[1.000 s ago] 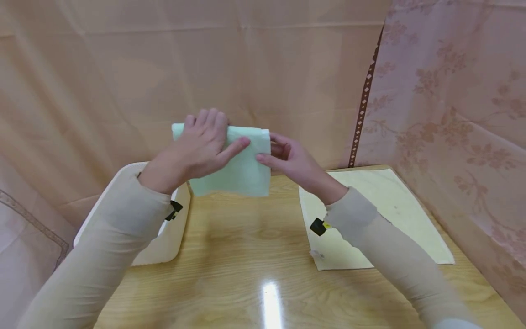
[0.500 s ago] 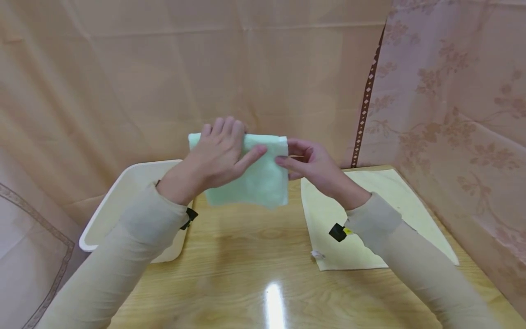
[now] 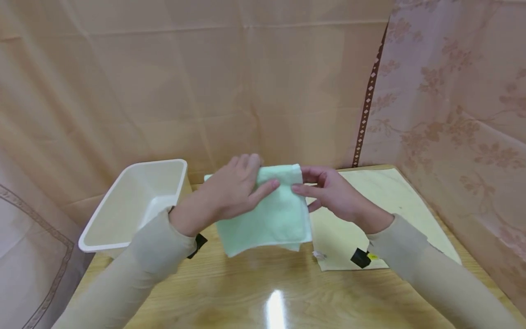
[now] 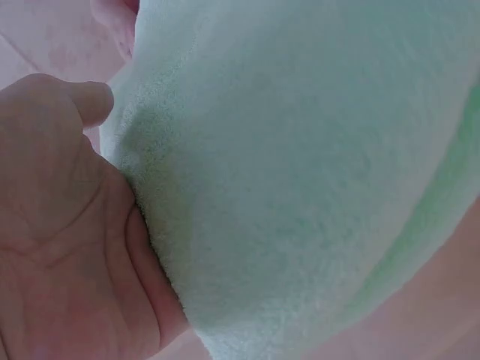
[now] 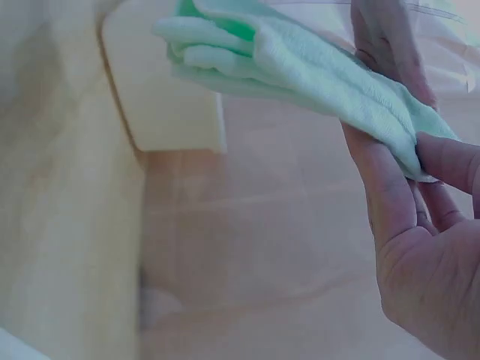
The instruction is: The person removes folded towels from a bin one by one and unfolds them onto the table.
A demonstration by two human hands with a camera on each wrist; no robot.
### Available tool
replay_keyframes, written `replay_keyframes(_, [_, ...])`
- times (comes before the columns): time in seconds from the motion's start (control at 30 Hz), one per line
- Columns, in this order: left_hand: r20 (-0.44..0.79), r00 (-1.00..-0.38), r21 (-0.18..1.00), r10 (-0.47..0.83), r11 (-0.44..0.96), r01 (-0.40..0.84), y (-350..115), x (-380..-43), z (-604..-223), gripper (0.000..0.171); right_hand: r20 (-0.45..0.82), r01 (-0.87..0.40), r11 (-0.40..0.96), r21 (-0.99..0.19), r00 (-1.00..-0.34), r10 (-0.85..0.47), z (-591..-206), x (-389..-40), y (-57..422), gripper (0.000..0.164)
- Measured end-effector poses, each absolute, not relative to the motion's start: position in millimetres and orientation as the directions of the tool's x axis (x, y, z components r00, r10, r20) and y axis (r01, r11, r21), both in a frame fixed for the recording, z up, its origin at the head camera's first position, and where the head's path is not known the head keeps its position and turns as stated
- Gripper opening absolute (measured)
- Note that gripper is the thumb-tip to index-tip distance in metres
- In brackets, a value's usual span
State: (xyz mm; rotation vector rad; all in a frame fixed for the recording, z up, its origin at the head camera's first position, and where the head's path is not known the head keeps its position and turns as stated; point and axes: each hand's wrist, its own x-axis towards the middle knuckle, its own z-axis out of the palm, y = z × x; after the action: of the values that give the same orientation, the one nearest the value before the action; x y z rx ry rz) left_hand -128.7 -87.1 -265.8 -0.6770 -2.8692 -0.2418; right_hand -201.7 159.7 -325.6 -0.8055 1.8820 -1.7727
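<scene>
A folded pale green towel (image 3: 267,224) hangs above the table between both hands in the head view. My left hand (image 3: 226,189) grips its top edge, with the fingers over the back and the thumb along the front. At the upper right corner my right hand (image 3: 341,196) pinches the towel between thumb and fingers. Several stacked layers of the towel (image 5: 300,67) show at its end in the right wrist view. In the left wrist view the towel (image 4: 300,165) fills most of the frame beside my left palm (image 4: 67,232).
A white plastic bin (image 3: 141,194) stands at the back left of the wooden table (image 3: 222,297). To the right lies a flat pale yellow cloth (image 3: 394,205), with a small whitish tag (image 3: 318,254) at its near left corner. Curtains (image 3: 213,82) enclose the table behind.
Both hands have moved right and then down toward the table, carrying the towel. Its lower edge now hangs lower, and more of the bin shows beside my left arm.
</scene>
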Motion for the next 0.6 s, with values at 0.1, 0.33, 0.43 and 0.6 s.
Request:
replay_keyframes(0.1, [0.168,-0.886,0.135,0.433,0.880,0.456,-81,-122,-283,0.051,0.004,-0.032,0.026,-0.999,-0.713,-0.701,-342,-197,168,0.045])
replay_keyframes(0.33, [0.056,-0.895,0.127,0.442,0.886,0.446,-70,-117,-327,0.054,-0.106,0.111,0.044,-0.993,-0.655,-0.748,-384,-191,180,0.048])
replay_keyframes(0.43, [0.000,-0.905,0.162,0.425,0.893,0.420,-67,-119,-346,0.055,-0.139,0.154,0.051,-0.987,-0.643,-0.753,-402,-190,182,0.048])
replay_keyframes(0.6, [-0.096,-0.905,0.286,0.415,0.882,0.374,-65,-123,-372,0.063,-0.189,0.201,0.076,-0.977,-0.635,-0.749,-428,-188,185,0.047])
